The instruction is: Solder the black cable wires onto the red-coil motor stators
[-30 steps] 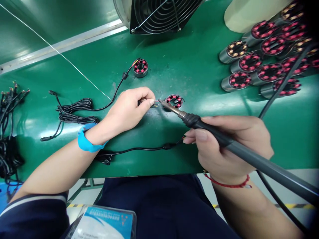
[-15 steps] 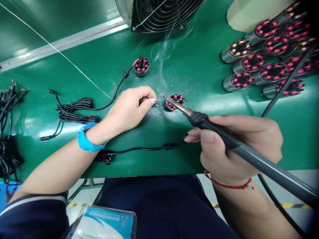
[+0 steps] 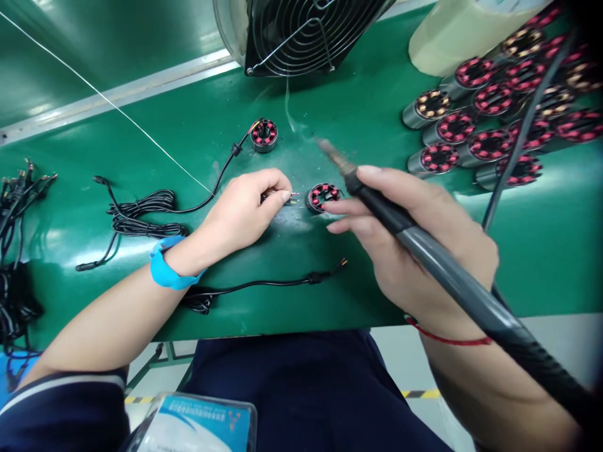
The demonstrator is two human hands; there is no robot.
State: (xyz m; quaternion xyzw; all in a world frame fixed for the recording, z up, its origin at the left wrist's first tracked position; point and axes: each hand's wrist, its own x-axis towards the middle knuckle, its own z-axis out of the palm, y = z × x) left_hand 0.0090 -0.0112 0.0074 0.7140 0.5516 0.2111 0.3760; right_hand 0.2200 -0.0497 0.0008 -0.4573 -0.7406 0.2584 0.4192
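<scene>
My left hand [image 3: 252,207] is closed in a pinch, with thin wire ends [image 3: 293,197] sticking out past the fingertips; most of what it grips is hidden. Just right of these wires a motor stator [image 3: 321,199] with red windings lies on the bench. My right hand [image 3: 419,245] is wrapped round a soldering iron [image 3: 424,254] like a pen. Its blurred tip points up and left, above and apart from that stator, while two fingers reach over the stator's right side. Farther back lies a second stator [image 3: 264,135], joined to a black cable [image 3: 221,169].
Several stators [image 3: 485,144] stand grouped at the right, near a pale yellow container [image 3: 452,37]. A fan [image 3: 311,37] stands at the back. Solder wire [image 3: 117,110] stretches in from the left. Cable bundles [image 3: 19,282] lie at far left; another cable [image 3: 264,284] lies in front.
My right hand has lifted the soldering iron, its tip moving back and off the stator. The smoke has thinned and drifts toward the fan. My left hand keeps its pinch.
</scene>
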